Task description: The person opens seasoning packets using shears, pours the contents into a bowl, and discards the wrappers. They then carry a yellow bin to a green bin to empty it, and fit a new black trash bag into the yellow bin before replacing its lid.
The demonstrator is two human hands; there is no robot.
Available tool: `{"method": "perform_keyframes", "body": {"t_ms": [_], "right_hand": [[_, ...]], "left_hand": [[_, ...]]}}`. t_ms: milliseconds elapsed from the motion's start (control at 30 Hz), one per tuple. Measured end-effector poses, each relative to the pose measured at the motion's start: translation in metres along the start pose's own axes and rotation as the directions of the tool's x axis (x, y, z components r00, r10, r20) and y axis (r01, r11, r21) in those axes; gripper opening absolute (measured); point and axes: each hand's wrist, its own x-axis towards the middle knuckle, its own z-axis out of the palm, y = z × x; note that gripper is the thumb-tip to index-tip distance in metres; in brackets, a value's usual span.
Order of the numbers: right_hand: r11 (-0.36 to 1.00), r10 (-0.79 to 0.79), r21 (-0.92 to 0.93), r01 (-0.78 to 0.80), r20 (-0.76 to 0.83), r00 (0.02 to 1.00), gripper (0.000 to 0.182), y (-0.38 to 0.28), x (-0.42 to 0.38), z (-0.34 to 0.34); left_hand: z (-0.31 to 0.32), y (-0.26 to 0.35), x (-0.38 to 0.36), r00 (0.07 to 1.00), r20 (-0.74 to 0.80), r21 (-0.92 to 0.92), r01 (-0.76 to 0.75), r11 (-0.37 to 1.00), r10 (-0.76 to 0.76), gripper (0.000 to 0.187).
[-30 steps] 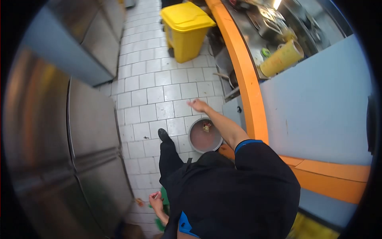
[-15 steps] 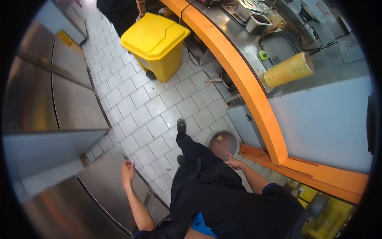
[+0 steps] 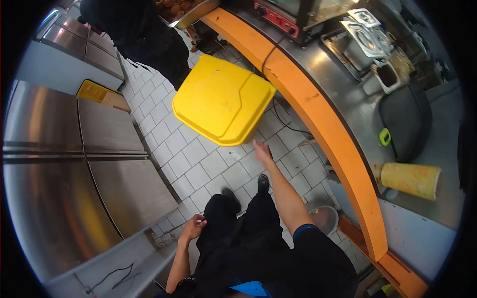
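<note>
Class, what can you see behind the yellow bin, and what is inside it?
Behind the yellow bin, a person in dark clothes shows, the feet hidden from view. The bin's lid is down, so its contents cannot be seen.

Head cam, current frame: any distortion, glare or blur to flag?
Head view: strong fisheye, orange counter edge bows, corners black. Head view: glare patch on the steel counter, streaky reflections on the steel doors. Head view: right hand looks smeared, probably motion; yellow bin lid reads crisper.

Glare spots the counter [image 3: 343, 94] inside black fisheye corners
</note>
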Motion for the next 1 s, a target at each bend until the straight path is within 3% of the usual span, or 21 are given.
{"method": "perform_keyframes", "body": {"t_ms": [67,167,200,233,267,300,367,400,467,533,600,633,700,767,800,833,867,900,933,967,1000], "right_hand": [[0.995,-0.001,0.103,-0.011,0.116,0.993,0.071,-0.071,0.008,0.044],[0.995,-0.034,0.093,0.027,0.076,0.997,0.073,-0.07,0.048,0.074],[0.991,-0.005,0.134,-0.006,0.077,0.997,0.071,-0.074,0.041,0.073],[0.984,0.019,0.177,-0.032,0.074,0.997,0.07,-0.076,0.028,0.07],[0.989,-0.017,0.148,0.014,0.02,1.0,0.068,-0.072,0.019,0.07],[0.99,-0.069,0.117,0.073,-0.037,0.997,0.067,-0.072,0.017,0.073],[0.991,0.082,0.126,-0.053,-0.241,0.967,0.059,-0.055,-0.012,0.085],[0.987,0.01,0.158,0.018,-0.178,0.984,0.063,-0.043,-0.029,0.086],[0.953,0.001,0.292,0.082,-0.274,0.962,0.059,-0.003,-0.067,0.097],[0.872,0.175,0.487,0.046,-0.397,0.901,0.059,0.015,-0.117,0.114],[0.84,0.309,0.543,0.029,-0.521,0.795,0.061,0.042,-0.161,0.121],[0.846,0.362,0.532,-0.012,-0.559,0.746,0.063,0.062,-0.182,0.118],[0.863,0.427,0.498,-0.088,-0.624,0.655,0.068,0.096,-0.225,0.112],[0.886,0.453,0.428,-0.18,-0.711,0.538,0.07,0.115,-0.252,0.108],[0.886,0.463,0.39,-0.25,-0.765,0.448,0.068,0.126,-0.266,0.11],[0.883,0.47,0.399,-0.248,-0.759,0.45,0.068,0.138,-0.279,0.117],[0.846,0.323,0.22,-0.486,-0.936,0.137,0.064,0.149,-0.286,0.126],[0.692,0.038,0.116,-0.712,-0.992,-0.124,0.059,0.155,-0.284,0.135],[0.715,0.043,0.119,-0.689,-0.991,-0.127,0.059,0.155,-0.273,0.149],[0.918,-0.084,-0.111,-0.38,-0.993,0.085,0.05,0.153,-0.26,0.168],[0.957,-0.285,-0.29,0.011,-0.932,0.222,0.041,0.15,-0.247,0.187]], "left_hand": [[-0.044,-0.004,0.036,0.999,-0.034,0.044,-0.023,0.999,0.025,0.041],[-0.125,0.024,0.105,0.992,-0.053,0.172,-0.104,0.979,0.115,0.034],[-0.152,0.03,0.137,0.987,-0.046,0.119,-0.147,0.982,0.153,0.032],[-0.174,0.012,0.185,0.951,-0.077,0.123,-0.288,0.95,0.298,0.032],[-0.201,0.037,0.218,0.954,-0.083,0.048,-0.285,0.957,0.288,0.032],[-0.225,0.039,0.266,0.926,-0.095,0.128,-0.352,0.927,0.365,0.036],[-0.268,0.059,0.345,0.866,-0.165,0.293,-0.413,0.862,0.471,0.04],[-0.286,0.084,0.364,0.895,-0.182,0.146,-0.385,0.911,0.407,0.048],[-0.304,0.095,0.408,0.895,-0.176,0.165,-0.383,0.909,0.409,0.059],[-0.308,0.104,0.428,0.895,0.125,0.199,-0.445,0.873,0.428,0.069],[-0.303,0.097,0.42,0.861,0.279,0.106,-0.468,0.877,0.426,0.072],[-0.311,0.089,0.407,0.83,0.317,0.08,-0.506,0.859,0.459,0.057],[-0.338,0.052,0.386,0.869,0.332,0.026,-0.398,0.917,0.367,0.058],[-0.372,-0.06,0.383,0.879,0.222,0.363,-0.476,0.801,0.422,0.048],[-0.401,-0.067,0.351,0.968,0.209,0.355,-0.21,0.911,0.142,0.046],[-0.432,-0.085,0.324,0.948,0.235,0.416,-0.297,0.859,0.214,0.044],[-0.452,-0.136,0.308,0.929,0.085,0.527,-0.349,0.775,0.36,0.041],[-0.48,-0.199,0.316,0.937,0.252,0.657,-0.35,0.668,0.243,0.038],[-0.504,-0.234,0.312,0.886,0.385,0.734,-0.464,0.496,0.259,0.034],[-0.524,-0.229,0.291,0.9,0.383,0.745,-0.435,0.506,0.209,0.029],[-0.529,-0.252,0.287,0.97,0.146,0.577,0.078,0.813,-0.196,0.024]]}}
